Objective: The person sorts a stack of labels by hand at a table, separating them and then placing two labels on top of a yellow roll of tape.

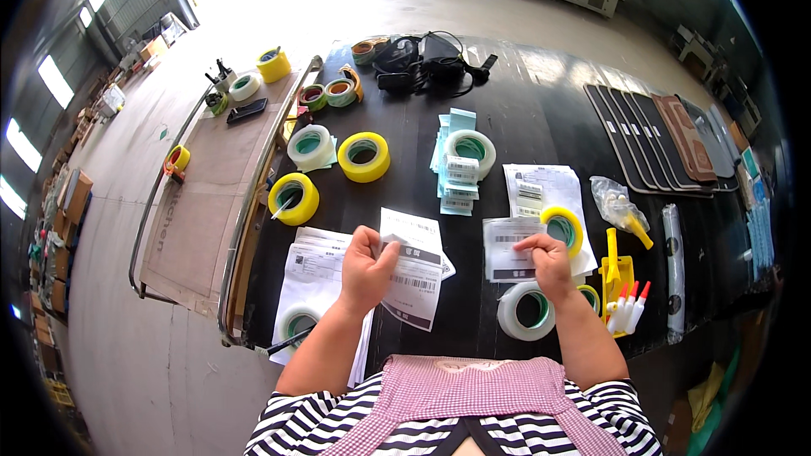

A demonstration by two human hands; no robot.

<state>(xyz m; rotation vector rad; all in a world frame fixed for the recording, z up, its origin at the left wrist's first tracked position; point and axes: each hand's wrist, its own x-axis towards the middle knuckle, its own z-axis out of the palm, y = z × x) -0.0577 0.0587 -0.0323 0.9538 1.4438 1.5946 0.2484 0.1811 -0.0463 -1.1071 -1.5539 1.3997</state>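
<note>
My left hand (369,270) is closed, its thumb and fingers gripping a printed shipping label (411,283) that tilts over the dark table. Another white label (410,226) lies partly behind that one. My right hand (547,265) is closed at the right edge of a small stack of printed labels (500,247), index finger across the top one; its thumb is hidden. Just beyond the right hand, a yellow-rimmed tape roll (576,224) rests on printed sheets (541,176). A clear tape roll (509,321) lies below this hand.
Printed papers (311,274) lie at left under another tape roll. Farther off are yellow tape rolls (364,158), a light-blue label strip (445,152) and black cabled gear (422,59). Red-tipped white bottles (627,308) stand right. A cart (211,169) adjoins the table's left side.
</note>
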